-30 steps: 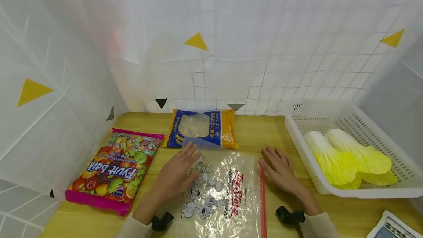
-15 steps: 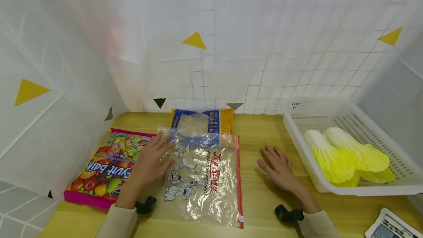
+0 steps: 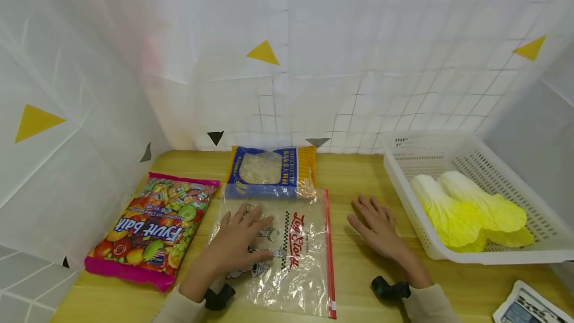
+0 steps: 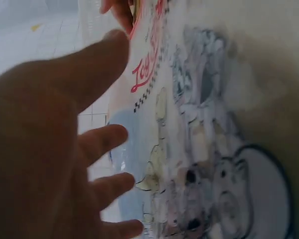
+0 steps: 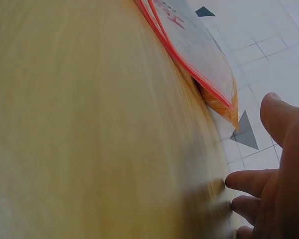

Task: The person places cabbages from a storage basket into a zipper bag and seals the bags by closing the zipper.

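Observation:
A clear zip bag (image 3: 291,253) printed with cartoon figures and a red zip strip lies flat on the wooden table (image 3: 354,178). My left hand (image 3: 242,241) rests on its left part, fingers spread and straight; the left wrist view shows the same hand (image 4: 65,139) over the bag (image 4: 199,149). My right hand (image 3: 376,228) lies flat on the bare table right of the bag, apart from it; in the right wrist view its fingers (image 5: 254,181) touch the wood near the bag's red edge (image 5: 189,64). A blue-and-yellow food packet (image 3: 269,173) sits behind the bag, which overlaps its near edge.
A pink fruit-candy packet (image 3: 154,228) lies at the left. A white perforated basket (image 3: 453,153) at the right holds two pale yellow cabbages (image 3: 466,208). White grid-patterned sheets wall the back and left. A printed paper (image 3: 529,308) shows at the lower right corner.
My left hand slid the zip bag leftwards and away, over the blue packet's near edge, then drew it a little back toward me. My right hand stayed flat on the table.

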The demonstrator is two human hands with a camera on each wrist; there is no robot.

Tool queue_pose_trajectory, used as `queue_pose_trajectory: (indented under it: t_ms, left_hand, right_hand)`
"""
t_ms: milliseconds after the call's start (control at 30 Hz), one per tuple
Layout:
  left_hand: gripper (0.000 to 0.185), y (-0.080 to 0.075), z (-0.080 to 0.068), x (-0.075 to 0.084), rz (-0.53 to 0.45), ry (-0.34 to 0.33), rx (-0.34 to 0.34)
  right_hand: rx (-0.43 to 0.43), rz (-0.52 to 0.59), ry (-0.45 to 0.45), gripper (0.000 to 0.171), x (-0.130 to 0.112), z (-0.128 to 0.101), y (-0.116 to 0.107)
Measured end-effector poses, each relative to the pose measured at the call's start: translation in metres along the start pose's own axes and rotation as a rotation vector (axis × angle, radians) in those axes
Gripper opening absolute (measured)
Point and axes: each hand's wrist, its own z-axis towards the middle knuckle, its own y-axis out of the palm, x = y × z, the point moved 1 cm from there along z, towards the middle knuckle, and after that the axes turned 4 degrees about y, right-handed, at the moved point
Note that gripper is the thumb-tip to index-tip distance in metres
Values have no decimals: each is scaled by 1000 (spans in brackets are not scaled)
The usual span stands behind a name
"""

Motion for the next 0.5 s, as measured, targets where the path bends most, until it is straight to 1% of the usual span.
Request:
queue_pose_trajectory:
  t_ms: [100,167,233,300,400,500]
  left_hand:
    - [90,8,-3,1,-1,-47,-100]
    - [96,12,-4,-1,5,-68,-137]
    - [100,14,-5,-4,15,-84,-141]
    - [101,14,-5,-8,35,-93,-120]
    - [99,10,-7,-12,75,-112,-80]
    - [91,2,-8,-14,102,-145,-78]
  right_hand:
    - [0,6,-3,66,-1,0,1]
    - [1,7,-6,66,-1,0,1]
    - [2,5,-7,66,-1,0,0]
    - [0,6,-7,66,0,0,1]
    - [-4,7,-7,66,0,0,0]
    - [-4,6,-7,66,0,0,0]
